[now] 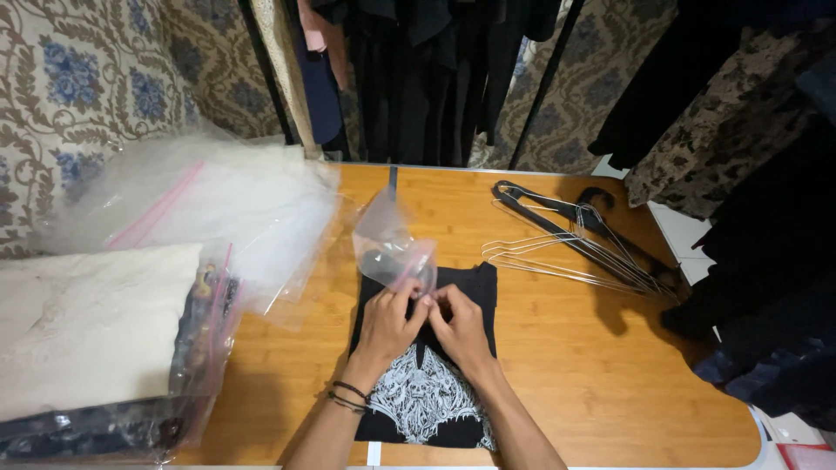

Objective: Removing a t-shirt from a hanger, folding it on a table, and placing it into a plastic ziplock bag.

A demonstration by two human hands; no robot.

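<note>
— Two big things first: what are they?

— One wooden counter [566, 365], smooth, honey-coloured, with a rounded corner on the right. On its left side sits a stack of clear plastic bags [218, 209], glossy and crinkled, with pink zip strips, packed with pale and dark cloth.

— And in the middle?

— Folded flat on the counter, a black shirt [427, 400] with a white, lacy-looking print lies squarely before the person. On the right lies a bundle of thin wire hangers [566, 248], some black, some silver, well apart from the shirt.

— The hands?

— Both are over the shirt's upper half, side by side. Left hand [387, 326] and right hand [459, 329] each have fingers pinched together on the pink-edged mouth of a small clear bag [392, 244], which stands up crumpled above the shirt's top edge.

— Room to move?

— Bare wood shows right of the shirt and along the near edge; the left side is crowded by the bag stack.
</note>
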